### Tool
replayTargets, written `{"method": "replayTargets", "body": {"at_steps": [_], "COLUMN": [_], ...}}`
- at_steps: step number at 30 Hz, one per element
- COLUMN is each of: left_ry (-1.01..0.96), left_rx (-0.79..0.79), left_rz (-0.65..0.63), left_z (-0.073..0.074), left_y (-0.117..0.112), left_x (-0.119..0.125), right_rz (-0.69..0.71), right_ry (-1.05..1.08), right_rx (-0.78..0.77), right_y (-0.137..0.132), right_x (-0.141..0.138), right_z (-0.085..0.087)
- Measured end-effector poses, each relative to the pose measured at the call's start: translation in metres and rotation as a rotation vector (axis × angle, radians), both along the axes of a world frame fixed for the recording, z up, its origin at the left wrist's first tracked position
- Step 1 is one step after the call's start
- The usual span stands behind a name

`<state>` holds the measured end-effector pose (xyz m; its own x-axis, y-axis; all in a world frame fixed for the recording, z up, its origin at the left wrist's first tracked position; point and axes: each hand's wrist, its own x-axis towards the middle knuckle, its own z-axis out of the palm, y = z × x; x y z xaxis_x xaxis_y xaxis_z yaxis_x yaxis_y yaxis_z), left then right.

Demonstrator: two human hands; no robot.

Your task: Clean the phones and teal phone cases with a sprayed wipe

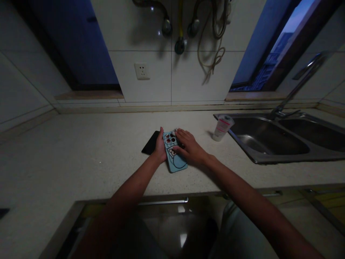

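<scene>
A light blue phone case (176, 161) with a cartoon figure lies face down on the pale countertop (81, 151). My left hand (160, 148) is curled against its left edge, thumb up along the side. My right hand (190, 146) rests on top of the case, fingers bent and pressing near the camera cut-out. A black phone (151, 146) lies flat just left of the case, partly hidden behind my left hand.
A white tube (222, 127) stands upside down by the steel double sink (283, 140), whose tap (299, 86) rises at the right. A wall socket (142, 71) and hanging hoses (212, 39) sit on the tiled wall behind. Windows are dark.
</scene>
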<state>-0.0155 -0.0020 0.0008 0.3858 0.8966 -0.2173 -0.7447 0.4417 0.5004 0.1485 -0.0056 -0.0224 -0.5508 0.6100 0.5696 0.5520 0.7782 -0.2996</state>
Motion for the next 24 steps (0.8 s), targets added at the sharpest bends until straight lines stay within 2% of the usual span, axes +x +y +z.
{"method": "replayTargets", "body": {"at_steps": [5,13,20,24], "left_ry": [0.069,0.059,0.125,0.135], "left_rx": [-0.002,-0.004,-0.040,-0.055], "left_rz": [-0.041,-0.079,0.082,0.086], "left_z": [-0.001,-0.008,-0.003,-0.006], "left_y": [-0.009,-0.006,0.004,0.005], "left_x": [0.006,0.006,-0.004,-0.007], "right_rz": [0.078,0.234,0.477,0.539], "right_ry": [0.051,0.060,-0.008,-0.101], "right_rx": [0.025,0.091,0.089,0.026], "right_y": [-0.003,-0.014,-0.028,-0.035], "right_x": [-0.001,-0.005,-0.016,-0.016], "right_z": [-0.001,0.016,0.026,0.029]}}
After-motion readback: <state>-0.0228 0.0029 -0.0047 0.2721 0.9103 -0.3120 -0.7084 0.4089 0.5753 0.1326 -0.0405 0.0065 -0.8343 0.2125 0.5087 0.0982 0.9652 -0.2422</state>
